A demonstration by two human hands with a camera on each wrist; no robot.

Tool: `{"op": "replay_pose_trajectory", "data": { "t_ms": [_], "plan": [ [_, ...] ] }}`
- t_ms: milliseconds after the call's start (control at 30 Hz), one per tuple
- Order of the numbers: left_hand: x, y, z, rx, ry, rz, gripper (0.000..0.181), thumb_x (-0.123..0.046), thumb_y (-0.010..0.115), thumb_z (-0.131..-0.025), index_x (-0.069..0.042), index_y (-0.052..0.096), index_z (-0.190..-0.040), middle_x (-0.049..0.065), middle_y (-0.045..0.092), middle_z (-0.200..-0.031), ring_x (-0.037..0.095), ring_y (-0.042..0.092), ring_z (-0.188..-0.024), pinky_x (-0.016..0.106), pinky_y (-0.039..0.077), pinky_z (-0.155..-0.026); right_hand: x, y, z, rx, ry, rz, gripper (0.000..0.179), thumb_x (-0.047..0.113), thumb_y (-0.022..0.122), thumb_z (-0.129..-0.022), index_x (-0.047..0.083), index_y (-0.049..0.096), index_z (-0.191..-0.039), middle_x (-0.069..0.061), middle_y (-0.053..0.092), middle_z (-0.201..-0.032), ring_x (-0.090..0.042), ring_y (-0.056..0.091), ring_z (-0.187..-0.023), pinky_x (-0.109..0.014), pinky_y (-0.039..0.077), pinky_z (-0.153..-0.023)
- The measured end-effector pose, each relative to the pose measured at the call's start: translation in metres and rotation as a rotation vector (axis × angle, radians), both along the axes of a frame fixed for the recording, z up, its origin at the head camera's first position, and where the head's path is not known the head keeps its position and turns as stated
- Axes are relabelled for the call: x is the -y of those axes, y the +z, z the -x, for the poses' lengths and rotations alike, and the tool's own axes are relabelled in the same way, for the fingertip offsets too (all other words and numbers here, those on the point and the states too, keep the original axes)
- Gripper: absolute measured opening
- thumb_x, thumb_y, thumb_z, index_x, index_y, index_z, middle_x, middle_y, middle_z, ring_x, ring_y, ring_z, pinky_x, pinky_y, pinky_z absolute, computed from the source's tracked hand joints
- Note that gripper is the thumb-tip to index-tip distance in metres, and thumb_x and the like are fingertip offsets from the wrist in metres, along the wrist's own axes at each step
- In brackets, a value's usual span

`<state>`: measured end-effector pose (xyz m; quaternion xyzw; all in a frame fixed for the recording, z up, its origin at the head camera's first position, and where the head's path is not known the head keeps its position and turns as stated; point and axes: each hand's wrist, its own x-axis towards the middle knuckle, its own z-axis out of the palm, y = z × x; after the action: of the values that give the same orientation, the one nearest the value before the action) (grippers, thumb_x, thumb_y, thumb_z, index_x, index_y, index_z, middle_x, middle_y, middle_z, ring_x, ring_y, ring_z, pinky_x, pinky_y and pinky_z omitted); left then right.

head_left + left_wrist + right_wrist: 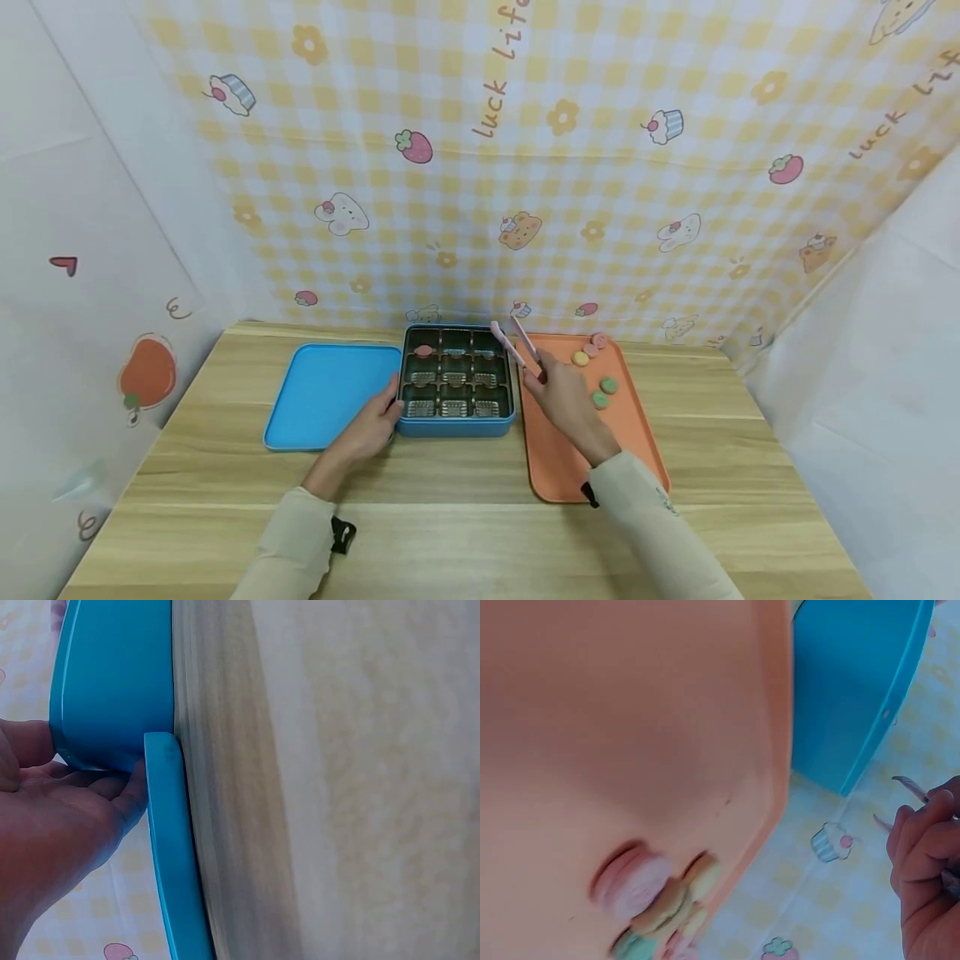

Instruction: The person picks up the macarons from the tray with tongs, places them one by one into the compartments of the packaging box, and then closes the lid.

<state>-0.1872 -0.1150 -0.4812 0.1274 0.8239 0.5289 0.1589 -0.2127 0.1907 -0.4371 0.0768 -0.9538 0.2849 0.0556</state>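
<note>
My left hand [371,423] holds the left side of a blue box [456,428], thumb at its rim and fingers along its wall. In the left wrist view, the fingers [90,780] lie against the box's side. A clear divided insert fills the box, and one pink macaron [423,351] sits in its back-left compartment. My right hand [564,402] grips pale pink tongs [513,348], their tips apart with nothing between them, over the box's right back edge. Below that hand lies an orange tray [555,458] with green macarons [608,385], a yellow macaron [580,358] and pink macarons [598,340].
A flat blue lid [330,392] lies left of the box, close beside my left hand. The wooden table [442,542] ends at a yellow checked backdrop [465,250] behind the box. White sheets [97,275] stand at both sides.
</note>
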Motion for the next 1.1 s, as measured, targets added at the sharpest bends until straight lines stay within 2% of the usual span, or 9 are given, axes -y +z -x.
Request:
{"op": "replay_pose_trajectory", "data": {
  "t_ms": [267, 400, 433, 533, 567, 667, 767, 1000, 1100],
  "plan": [
    [0.001, -0.003, 0.001, 0.018, 0.006, -0.003, 0.059, -0.008, 0.024, -0.11, 0.006, -0.01, -0.155, 0.024, -0.013, -0.163, 0.041, -0.011, -0.15, 0.058, 0.003, -0.121, -0.017, -0.009, -0.001, -0.014, -0.003, 0.02, 0.014, 0.02, 0.058, -0.1, 0.007, 0.058, -0.095, -0.005, 0.051, -0.059, -0.012, 0.038, -0.039, -0.021, 0.028, -0.034],
    [0.001, -0.004, 0.002, 0.02, 0.003, -0.008, 0.059, -0.009, 0.024, -0.11, 0.005, -0.011, -0.155, 0.024, -0.014, -0.163, 0.041, -0.011, -0.15, 0.059, 0.003, -0.121, -0.026, -0.013, -0.002, -0.037, -0.012, 0.012, 0.014, 0.02, 0.059, -0.1, 0.006, 0.059, -0.098, -0.004, 0.051, -0.057, -0.012, 0.037, -0.038, -0.021, 0.028, -0.034],
    [0.001, -0.004, 0.002, 0.023, 0.005, -0.01, 0.059, -0.009, 0.025, -0.11, 0.004, -0.011, -0.155, 0.023, -0.014, -0.163, 0.04, -0.011, -0.15, 0.058, 0.004, -0.121, -0.028, -0.014, -0.003, -0.036, -0.017, 0.012, 0.016, 0.02, 0.059, -0.101, 0.005, 0.061, -0.103, -0.003, 0.051, -0.058, -0.011, 0.038, -0.037, -0.021, 0.028, -0.034],
    [0.002, -0.005, 0.002, 0.015, 0.001, -0.009, 0.059, -0.009, 0.025, -0.109, 0.005, -0.011, -0.154, 0.024, -0.014, -0.162, 0.041, -0.011, -0.15, 0.058, 0.003, -0.121, -0.037, -0.015, -0.003, -0.025, -0.034, -0.006, 0.019, 0.022, 0.057, -0.102, 0.004, 0.06, -0.105, -0.003, 0.051, -0.056, -0.012, 0.038, -0.036, -0.022, 0.029, -0.033],
    [0.002, -0.005, 0.002, 0.013, 0.001, -0.007, 0.059, -0.009, 0.024, -0.109, 0.006, -0.011, -0.154, 0.024, -0.014, -0.162, 0.041, -0.011, -0.15, 0.058, 0.003, -0.121, -0.041, -0.015, -0.003, -0.022, -0.039, -0.009, 0.022, 0.023, 0.056, -0.102, 0.003, 0.06, -0.111, -0.003, 0.052, -0.057, -0.012, 0.039, -0.037, -0.022, 0.03, -0.034],
    [0.002, -0.004, 0.001, 0.005, 0.001, -0.004, 0.059, -0.008, 0.024, -0.109, 0.007, -0.011, -0.154, 0.025, -0.013, -0.162, 0.041, -0.011, -0.15, 0.058, 0.003, -0.121, -0.052, -0.017, 0.0, -0.019, -0.053, -0.031, 0.022, 0.023, 0.057, -0.102, 0.003, 0.06, -0.111, -0.003, 0.052, -0.057, -0.013, 0.04, -0.038, -0.023, 0.03, -0.035],
    [0.002, -0.004, 0.0, 0.008, 0.0, -0.004, 0.058, -0.008, 0.024, -0.109, 0.007, -0.011, -0.154, 0.025, -0.013, -0.162, 0.042, -0.011, -0.149, 0.058, 0.003, -0.121, -0.063, -0.019, 0.002, -0.006, -0.059, -0.025, 0.026, 0.02, 0.057, -0.101, 0.002, 0.059, -0.12, -0.003, 0.052, -0.058, -0.013, 0.04, -0.04, -0.023, 0.028, -0.036],
    [0.003, -0.004, 0.001, 0.003, -0.004, -0.009, 0.058, -0.009, 0.024, -0.11, 0.006, -0.01, -0.155, 0.025, -0.013, -0.162, 0.042, -0.01, -0.149, 0.059, 0.004, -0.121, -0.085, -0.021, 0.005, -0.047, -0.081, -0.084, 0.016, 0.014, 0.057, -0.099, 0.0, 0.056, -0.092, -0.002, 0.05, -0.052, -0.011, 0.04, -0.038, -0.023, 0.028, -0.037],
    [0.002, -0.004, 0.002, -0.007, -0.007, -0.019, 0.058, -0.008, 0.025, -0.11, 0.006, -0.008, -0.155, 0.025, -0.012, -0.163, 0.042, -0.009, -0.149, 0.059, 0.006, -0.121, -0.094, -0.02, 0.006, -0.022, -0.119, -0.099, 0.018, 0.015, 0.057, -0.099, 0.0, 0.053, -0.089, -0.004, 0.051, -0.055, -0.012, 0.041, -0.041, -0.024, 0.03, -0.038]
  ]
}}
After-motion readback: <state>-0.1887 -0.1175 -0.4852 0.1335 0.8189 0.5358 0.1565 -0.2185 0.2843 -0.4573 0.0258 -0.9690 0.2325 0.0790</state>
